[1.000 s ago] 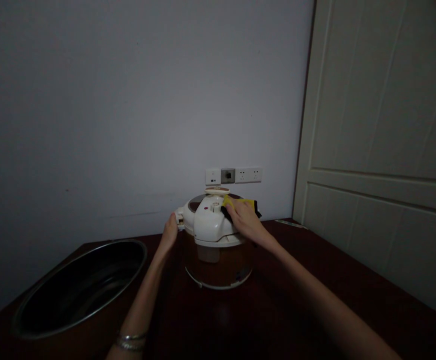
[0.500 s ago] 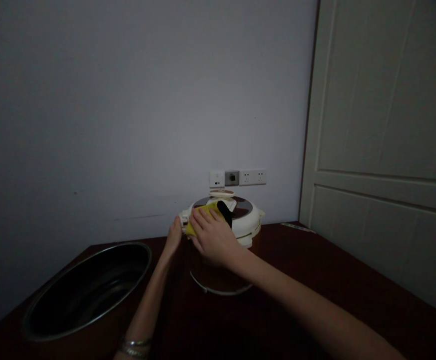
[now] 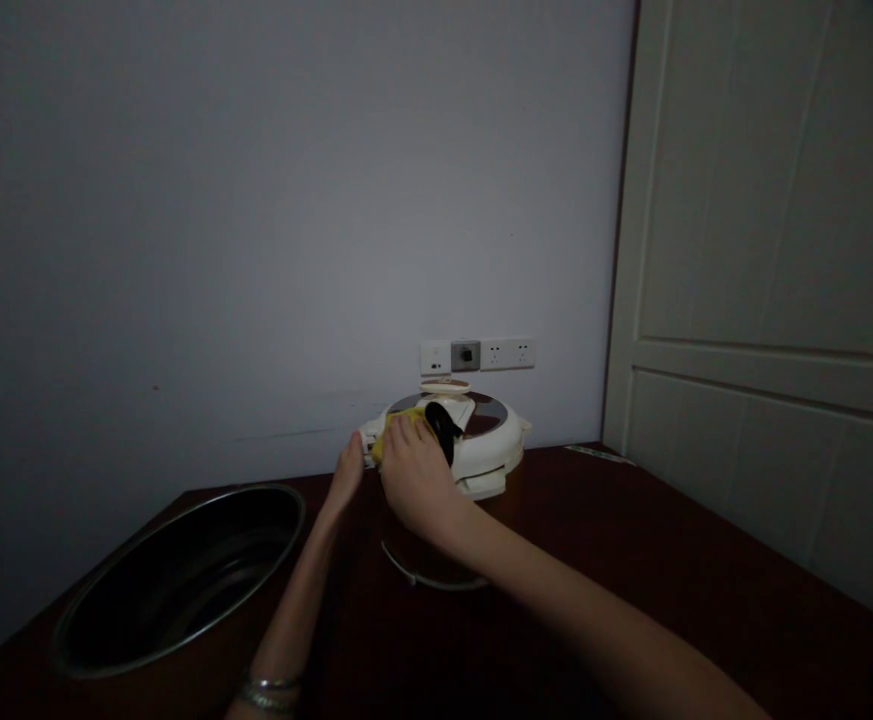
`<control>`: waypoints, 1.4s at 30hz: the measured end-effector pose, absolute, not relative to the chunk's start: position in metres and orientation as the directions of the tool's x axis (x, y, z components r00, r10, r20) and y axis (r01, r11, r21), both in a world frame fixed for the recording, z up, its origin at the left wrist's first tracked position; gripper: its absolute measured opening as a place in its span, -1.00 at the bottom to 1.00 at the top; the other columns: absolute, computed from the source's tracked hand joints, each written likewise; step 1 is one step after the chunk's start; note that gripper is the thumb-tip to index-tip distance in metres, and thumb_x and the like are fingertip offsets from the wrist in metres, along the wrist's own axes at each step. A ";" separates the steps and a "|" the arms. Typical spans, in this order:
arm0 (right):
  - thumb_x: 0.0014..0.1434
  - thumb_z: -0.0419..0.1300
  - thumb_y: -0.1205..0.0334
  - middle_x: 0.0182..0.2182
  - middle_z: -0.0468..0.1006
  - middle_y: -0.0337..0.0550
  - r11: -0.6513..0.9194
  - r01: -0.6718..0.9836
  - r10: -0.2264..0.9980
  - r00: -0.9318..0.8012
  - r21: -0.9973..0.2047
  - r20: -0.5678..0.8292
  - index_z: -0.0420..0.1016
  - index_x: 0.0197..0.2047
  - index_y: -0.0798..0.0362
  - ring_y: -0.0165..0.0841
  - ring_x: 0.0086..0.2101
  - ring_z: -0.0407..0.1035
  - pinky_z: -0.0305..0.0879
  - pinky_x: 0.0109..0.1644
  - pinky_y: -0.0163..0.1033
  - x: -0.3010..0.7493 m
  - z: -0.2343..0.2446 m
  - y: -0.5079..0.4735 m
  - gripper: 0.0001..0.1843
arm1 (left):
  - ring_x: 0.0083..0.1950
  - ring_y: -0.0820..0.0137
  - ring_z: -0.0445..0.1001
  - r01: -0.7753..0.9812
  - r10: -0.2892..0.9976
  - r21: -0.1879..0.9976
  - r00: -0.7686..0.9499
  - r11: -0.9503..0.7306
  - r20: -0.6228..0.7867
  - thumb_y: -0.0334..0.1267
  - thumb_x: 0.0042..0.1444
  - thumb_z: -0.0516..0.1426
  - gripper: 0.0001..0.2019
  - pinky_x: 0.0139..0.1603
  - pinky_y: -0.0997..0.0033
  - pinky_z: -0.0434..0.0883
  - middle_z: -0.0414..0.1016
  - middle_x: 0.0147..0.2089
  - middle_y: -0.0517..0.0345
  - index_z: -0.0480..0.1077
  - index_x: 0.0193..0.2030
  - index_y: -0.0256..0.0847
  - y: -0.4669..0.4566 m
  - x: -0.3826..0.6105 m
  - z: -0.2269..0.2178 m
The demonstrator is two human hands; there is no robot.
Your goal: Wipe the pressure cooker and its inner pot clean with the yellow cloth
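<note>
A rice cooker (image 3: 490, 457) with a white-rimmed, brown-topped lid and a dark body stands on the table against the wall. My left hand (image 3: 347, 473) is closed on the side handle at the cooker's left edge; its fingertips are mostly hidden. In my right hand (image 3: 419, 478) a yellow and black cloth (image 3: 443, 430) is bunched and pressed against the front left of the lid. The lid's raised knob (image 3: 446, 386) shows above the cloth. My right hand and forearm cover much of the cooker's front.
A wide dark inner pot (image 3: 181, 655) with a metal rim sits on the dark red table (image 3: 593, 560) at the left. Wall sockets (image 3: 507, 353) are behind the cooker. A thin printed strip (image 3: 599, 455) lies near the white door panel (image 3: 766, 420) at the right.
My right hand has shifted slightly left with the cloth, which is now more bunched, and more of the lid's front shows. My left hand stays at the cooker's side.
</note>
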State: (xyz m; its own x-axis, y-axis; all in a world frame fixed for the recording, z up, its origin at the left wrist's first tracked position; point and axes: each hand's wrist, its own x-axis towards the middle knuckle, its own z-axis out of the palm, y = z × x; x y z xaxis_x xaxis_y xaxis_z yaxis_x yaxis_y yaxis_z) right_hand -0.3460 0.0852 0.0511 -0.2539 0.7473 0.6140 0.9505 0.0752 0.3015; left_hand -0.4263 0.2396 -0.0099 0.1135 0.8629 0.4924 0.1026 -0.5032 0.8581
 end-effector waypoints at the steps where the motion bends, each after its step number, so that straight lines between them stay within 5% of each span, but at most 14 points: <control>1: 0.19 -0.09 0.41 0.17 0.18 0.34 0.106 0.948 0.705 -0.284 0.299 0.650 0.20 0.18 0.48 -0.03 0.17 0.09 0.05 0.22 0.03 -0.341 0.039 0.074 -0.49 | -0.10 0.21 0.47 0.095 0.863 0.860 0.122 -0.502 0.491 0.07 0.07 -0.17 -0.51 0.05 0.18 0.31 0.56 -0.22 -0.08 0.42 -0.33 -0.26 0.239 -0.426 -0.009; 6: 0.21 -0.17 0.47 0.27 0.06 0.00 0.309 0.901 0.530 -0.429 0.304 0.731 -0.09 0.33 0.17 -0.23 0.26 -0.11 0.03 0.27 0.03 -0.284 -0.002 0.037 -0.39 | -0.04 0.18 0.46 0.106 0.886 0.880 0.096 -0.463 0.455 0.07 0.05 -0.18 -0.50 0.07 0.14 0.28 0.55 -0.22 -0.11 0.40 -0.33 -0.28 0.239 -0.426 -0.011; 9: 0.23 -0.19 0.46 0.26 0.07 0.01 0.300 0.928 0.421 -0.338 0.223 0.842 -0.23 0.35 0.08 -0.26 0.25 -0.08 0.06 0.25 0.05 -0.239 0.008 0.039 -0.36 | -0.03 0.16 0.45 0.119 0.895 0.887 0.072 -0.446 0.440 0.05 0.05 -0.19 -0.53 0.05 0.11 0.28 0.54 -0.24 -0.13 0.38 -0.37 -0.27 0.240 -0.425 -0.012; 12: 0.26 -0.15 0.34 0.27 0.05 0.02 0.309 0.948 0.394 -0.203 0.079 0.896 -0.16 0.34 0.13 -0.26 0.25 -0.09 -0.02 0.28 0.06 -0.206 0.043 0.064 -0.40 | -0.04 0.16 0.44 0.127 0.896 0.888 0.047 -0.443 0.441 0.03 0.06 -0.17 -0.56 0.06 0.11 0.27 0.53 -0.29 -0.09 0.36 -0.43 -0.24 0.239 -0.425 -0.012; 15: 0.26 -0.09 0.20 0.23 0.17 -0.01 0.302 0.953 0.548 -0.179 0.007 0.817 0.11 0.27 0.12 -0.24 0.22 0.01 -0.05 0.27 0.06 -0.194 0.086 0.103 -0.48 | -0.04 0.19 0.45 0.106 0.889 0.882 0.050 -0.459 0.456 0.02 0.07 -0.17 -0.58 0.07 0.13 0.26 0.53 -0.29 -0.06 0.36 -0.43 -0.23 0.238 -0.425 -0.011; 18: 0.21 0.01 0.12 0.15 0.31 -0.06 0.431 0.902 0.751 -0.359 0.001 0.554 0.25 0.19 0.06 -0.27 0.13 0.19 0.11 0.18 -0.10 -0.199 0.120 0.141 -0.50 | -0.03 0.19 0.44 0.081 0.890 0.887 0.040 -0.455 0.453 0.01 0.07 -0.15 -0.58 0.08 0.13 0.25 0.53 -0.27 -0.07 0.38 -0.40 -0.24 0.239 -0.424 -0.012; 21: 0.16 0.06 0.02 -0.07 0.52 -0.07 0.398 0.917 0.844 -0.371 0.012 0.387 0.40 0.08 0.01 -0.24 -0.09 0.40 0.28 -0.03 -0.18 -0.214 0.138 0.161 -0.54 | -0.03 0.18 0.44 0.080 0.897 0.893 0.028 -0.443 0.442 0.02 0.08 -0.14 -0.57 0.09 0.11 0.24 0.53 -0.27 -0.09 0.38 -0.38 -0.27 0.239 -0.424 -0.012; 24: 0.14 0.03 -0.09 -0.26 0.59 -0.05 0.256 0.962 0.871 -0.272 0.095 0.410 0.51 -0.06 -0.03 -0.19 -0.24 0.45 0.29 -0.17 -0.17 -0.227 0.138 0.165 -0.56 | -0.03 0.20 0.44 0.078 0.886 0.882 0.034 -0.464 0.463 0.01 0.09 -0.16 -0.56 0.10 0.14 0.24 0.53 -0.23 -0.10 0.39 -0.36 -0.27 0.238 -0.424 -0.012; 28: 0.18 0.00 -0.03 -0.21 0.57 -0.01 0.250 0.957 0.835 -0.290 0.146 0.468 0.51 -0.08 0.01 -0.16 -0.19 0.43 0.25 -0.11 -0.13 -0.226 0.131 0.161 -0.58 | -0.01 0.20 0.44 0.097 0.891 0.886 0.056 -0.454 0.450 0.01 0.08 -0.19 -0.53 0.11 0.16 0.23 0.52 -0.16 -0.14 0.39 -0.29 -0.30 0.238 -0.425 -0.013; 35: 0.07 0.10 0.30 0.13 0.35 -0.09 0.495 0.865 0.845 -0.457 -0.084 0.277 0.18 0.23 0.09 -0.35 0.03 0.30 0.18 0.08 -0.28 -0.198 0.142 0.159 -0.39 | -0.01 0.15 0.44 0.076 0.889 0.886 0.083 -0.457 0.451 0.11 0.03 -0.18 -0.46 0.09 0.11 0.25 0.52 -0.17 -0.19 0.40 -0.32 -0.32 0.241 -0.424 -0.016; 42: 0.16 0.08 0.08 -0.09 0.51 0.14 0.199 0.950 0.868 -0.286 0.242 0.405 0.39 0.03 0.16 -0.15 -0.10 0.39 0.27 -0.10 -0.16 -0.233 0.129 0.167 -0.56 | -0.02 0.16 0.45 0.067 0.901 0.899 0.053 -0.433 0.430 0.11 0.05 -0.17 -0.47 0.06 0.10 0.27 0.55 -0.23 -0.13 0.41 -0.33 -0.29 0.239 -0.423 -0.014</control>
